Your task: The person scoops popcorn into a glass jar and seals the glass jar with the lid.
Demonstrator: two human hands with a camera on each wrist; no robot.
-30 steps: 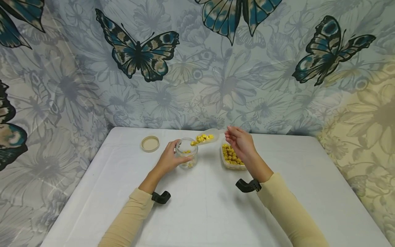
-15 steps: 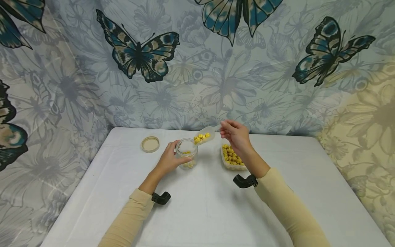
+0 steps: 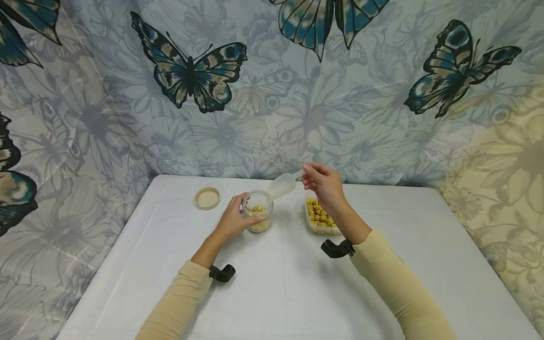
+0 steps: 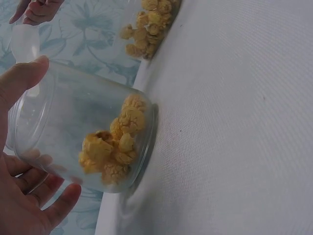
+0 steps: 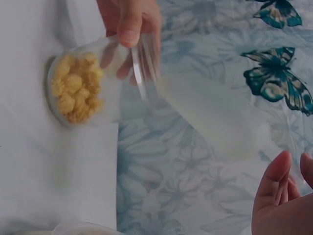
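Observation:
A clear jar [image 3: 260,227] stands upright on the table, its mouth uncovered. My left hand [image 3: 232,219] grips it from the left, thumb on the near side and fingers round the far side. Several yellow popcorn pieces [image 4: 112,147] lie in its bottom. Above and right of it, my right hand [image 3: 326,186] pinches the handle of a translucent scoop [image 3: 282,186]. The scoop tilts down to the left, its tip at the jar's rim, and no popcorn shows in it. In the right wrist view the handle is mostly hidden by the fingers.
A clear tub [image 3: 322,231] filled with popcorn stands under the right forearm, which partly covers it. A round beige-rimmed lid [image 3: 197,199] lies left of the jar. The white-covered table [image 3: 272,293] backs onto a butterfly-patterned cloth [image 3: 314,118].
The right hand has moved slightly left and up, tipping the scoop. Popcorn has left the scoop, and the jar holds more pieces. The left hand and jar have stayed put.

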